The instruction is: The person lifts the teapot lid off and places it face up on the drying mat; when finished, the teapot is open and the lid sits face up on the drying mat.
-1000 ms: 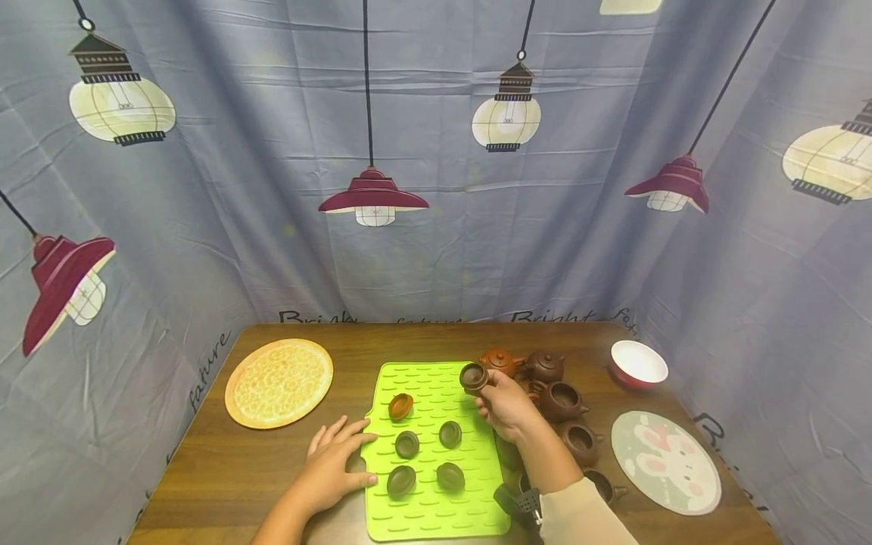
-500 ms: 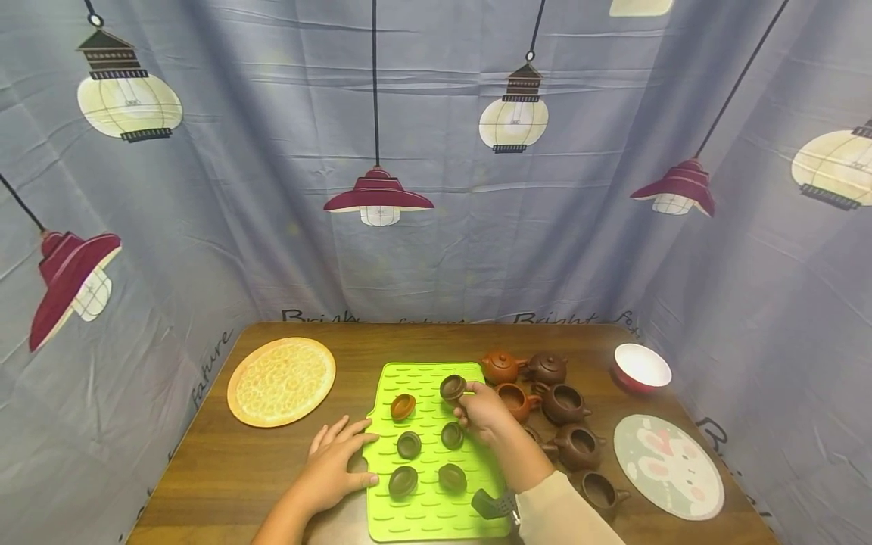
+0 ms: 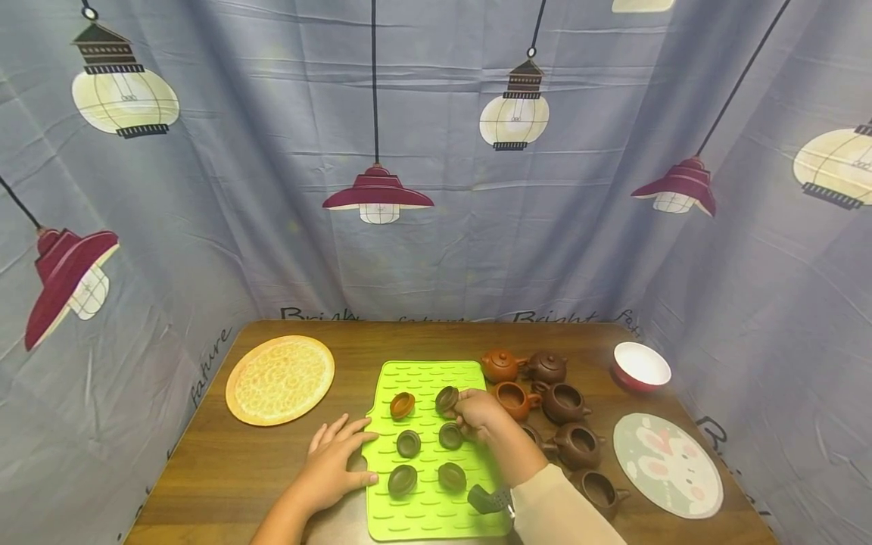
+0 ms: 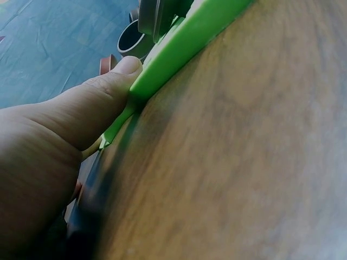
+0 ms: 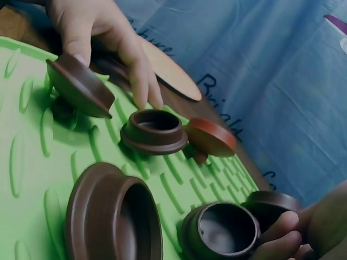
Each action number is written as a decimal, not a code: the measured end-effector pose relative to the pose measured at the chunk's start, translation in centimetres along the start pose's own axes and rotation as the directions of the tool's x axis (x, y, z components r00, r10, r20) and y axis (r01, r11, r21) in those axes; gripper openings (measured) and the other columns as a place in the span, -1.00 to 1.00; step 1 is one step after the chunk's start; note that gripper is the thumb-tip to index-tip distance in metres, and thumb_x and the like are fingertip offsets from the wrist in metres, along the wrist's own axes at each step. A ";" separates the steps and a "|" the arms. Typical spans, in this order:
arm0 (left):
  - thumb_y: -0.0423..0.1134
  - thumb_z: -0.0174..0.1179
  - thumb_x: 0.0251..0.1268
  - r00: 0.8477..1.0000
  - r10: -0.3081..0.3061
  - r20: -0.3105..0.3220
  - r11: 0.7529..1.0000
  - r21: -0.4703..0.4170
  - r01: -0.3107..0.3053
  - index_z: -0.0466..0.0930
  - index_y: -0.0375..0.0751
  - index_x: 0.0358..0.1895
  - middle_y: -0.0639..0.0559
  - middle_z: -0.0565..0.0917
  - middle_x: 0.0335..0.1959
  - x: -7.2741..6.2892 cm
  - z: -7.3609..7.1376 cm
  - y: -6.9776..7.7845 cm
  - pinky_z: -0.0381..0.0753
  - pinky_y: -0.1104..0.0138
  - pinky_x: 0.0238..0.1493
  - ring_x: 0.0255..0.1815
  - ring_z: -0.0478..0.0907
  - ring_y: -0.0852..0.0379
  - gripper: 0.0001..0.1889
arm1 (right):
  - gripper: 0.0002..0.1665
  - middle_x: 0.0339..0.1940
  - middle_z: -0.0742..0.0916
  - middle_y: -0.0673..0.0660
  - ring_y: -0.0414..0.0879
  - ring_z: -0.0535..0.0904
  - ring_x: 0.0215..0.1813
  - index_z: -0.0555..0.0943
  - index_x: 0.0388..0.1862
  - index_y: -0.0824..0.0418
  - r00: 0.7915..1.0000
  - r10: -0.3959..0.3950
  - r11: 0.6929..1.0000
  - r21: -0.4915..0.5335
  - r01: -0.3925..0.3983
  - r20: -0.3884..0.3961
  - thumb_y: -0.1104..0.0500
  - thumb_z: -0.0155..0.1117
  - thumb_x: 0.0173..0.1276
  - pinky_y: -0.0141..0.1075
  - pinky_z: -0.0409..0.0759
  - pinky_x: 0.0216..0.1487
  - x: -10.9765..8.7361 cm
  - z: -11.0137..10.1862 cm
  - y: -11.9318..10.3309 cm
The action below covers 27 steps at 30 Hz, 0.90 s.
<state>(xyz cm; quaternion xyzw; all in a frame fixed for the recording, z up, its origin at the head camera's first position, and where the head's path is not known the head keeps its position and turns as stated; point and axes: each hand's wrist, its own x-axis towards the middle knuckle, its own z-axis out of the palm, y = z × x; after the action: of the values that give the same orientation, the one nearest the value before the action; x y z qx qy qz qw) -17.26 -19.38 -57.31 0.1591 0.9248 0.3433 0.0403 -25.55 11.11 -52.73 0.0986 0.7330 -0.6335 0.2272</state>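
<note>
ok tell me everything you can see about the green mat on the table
The green mat is a bright lime rectangle that looks like soft silicone, its top covered in rows of short raised wavy ridges. It lies flat on the wooden table, between the round yellow placemat and the teapots. Six small brown teapot lids sit on it. The left hand presses its left edge with thumb and fingertips; the right hand holds the far-right lid on it.
</note>
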 end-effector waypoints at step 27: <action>0.24 0.50 0.12 1.000 -0.005 0.006 1.000 0.004 0.005 0.57 0.06 0.39 0.07 0.32 0.64 0.0 0.1 -0.1 -0.40 -0.34 0.61 0.71 -0.03 -0.29 -0.24 | -0.49 -0.22 0.73 0.29 -0.20 0.50 -0.50 0.34 0.40 0.64 0.994 -0.108 0.961 -0.257 0.106 0.006 0.44 -0.08 0.54 -0.50 0.43 -0.50 -2.2 -0.6 -1.2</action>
<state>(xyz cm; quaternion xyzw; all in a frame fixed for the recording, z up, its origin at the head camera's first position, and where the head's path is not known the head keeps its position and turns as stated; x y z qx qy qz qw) -17.31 -19.37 -57.43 0.1580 0.9257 0.3408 0.0436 -24.28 11.82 -50.57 0.0313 0.8142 -0.5440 0.2005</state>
